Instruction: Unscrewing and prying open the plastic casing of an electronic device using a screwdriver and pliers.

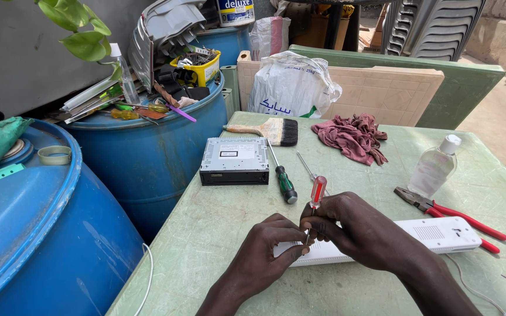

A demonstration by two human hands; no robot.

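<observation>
Long white plastic device [434, 235], slotted vents, lies near edge of the scuffed pale-green table [218, 228]. Left hand [267, 246] presses it, fingers together. Right hand [352, 225] pinches a red clear-handled screwdriver [317, 193], tip down on the casing. Farther off: green-handled screwdriver [282, 178], grey metal car stereo [234, 161], paintbrush [267, 130], maroon rag [352, 137]. Right: clear bottle [434, 167], red pliers [452, 213]. Blue drums [147, 152] left.

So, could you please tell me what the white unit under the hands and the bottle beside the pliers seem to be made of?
White unit: probably matte moulded plastic, judging by its slotted vents and rounded edges. Bottle: apparently clear plastic, since the table shows through it; its white cap looks like opaque plastic.
</observation>
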